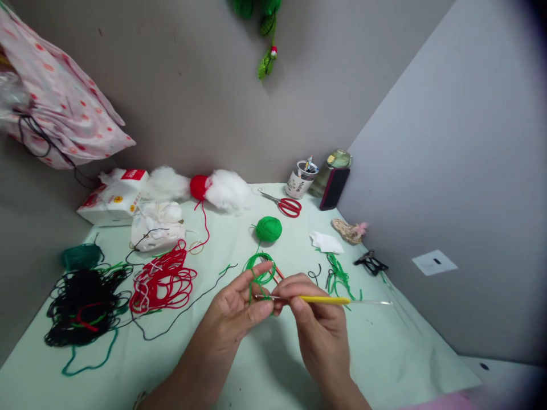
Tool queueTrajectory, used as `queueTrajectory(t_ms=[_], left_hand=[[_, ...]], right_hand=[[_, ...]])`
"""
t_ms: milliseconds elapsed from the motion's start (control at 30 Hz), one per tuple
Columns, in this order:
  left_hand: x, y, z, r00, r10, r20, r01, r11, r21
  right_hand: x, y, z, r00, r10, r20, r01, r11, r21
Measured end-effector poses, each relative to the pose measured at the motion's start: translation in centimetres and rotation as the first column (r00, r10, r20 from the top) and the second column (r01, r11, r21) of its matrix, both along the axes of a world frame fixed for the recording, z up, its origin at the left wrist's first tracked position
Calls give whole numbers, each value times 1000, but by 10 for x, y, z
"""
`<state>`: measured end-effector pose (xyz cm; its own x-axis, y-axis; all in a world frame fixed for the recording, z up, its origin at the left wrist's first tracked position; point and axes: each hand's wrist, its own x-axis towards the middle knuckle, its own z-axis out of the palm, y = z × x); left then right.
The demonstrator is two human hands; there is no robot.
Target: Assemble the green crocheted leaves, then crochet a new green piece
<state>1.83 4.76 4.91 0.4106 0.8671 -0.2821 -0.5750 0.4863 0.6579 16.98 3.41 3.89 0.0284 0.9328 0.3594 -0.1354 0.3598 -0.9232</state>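
My left hand (243, 299) is closed on green yarn (252, 263), which loops round its raised index finger. My right hand (316, 313) grips a crochet hook (327, 300) with a yellow handle. The hook's metal tip lies at the yarn, by my left thumb and fingertips. A strand runs from those loops up to the green yarn ball (269, 229). Beyond my hands, an orange-handled tool (278, 273) is partly hidden behind the yarn and fingers.
Red scissors (289, 207), a pen cup (301, 181) and a phone (335, 189) stand or lie at the back. Red yarn (164, 279) and black yarn (85, 307) spread at left. Green scraps (338, 276) and a black clip (371, 262) lie at right.
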Motion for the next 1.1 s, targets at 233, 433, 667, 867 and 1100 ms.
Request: queueTrajectory(t_ms=[233, 433, 667, 867, 1100], left_hand=[[-6, 3, 2, 992, -130, 3, 130, 991, -44], [-7, 0, 8, 992, -124, -30, 123, 992, -4], [-1, -5, -2, 983, -25, -182, 44, 994, 97], [-4, -3, 3, 949, 44, -311, 10, 985, 170], [-4, -4, 3, 946, 53, -319, -2, 987, 158]], right_hand=[[7, 1, 5, 990, 34, -140, -45, 996, -82], [11, 5, 12, 940, 47, -336, -132, 964, -232], [3, 4, 1, 987, 109, -115, -118, 990, -74], [5, 5, 1, 987, 58, -149, -73, 993, -98], [6, 4, 3, 982, 22, -190, -49, 989, -141]])
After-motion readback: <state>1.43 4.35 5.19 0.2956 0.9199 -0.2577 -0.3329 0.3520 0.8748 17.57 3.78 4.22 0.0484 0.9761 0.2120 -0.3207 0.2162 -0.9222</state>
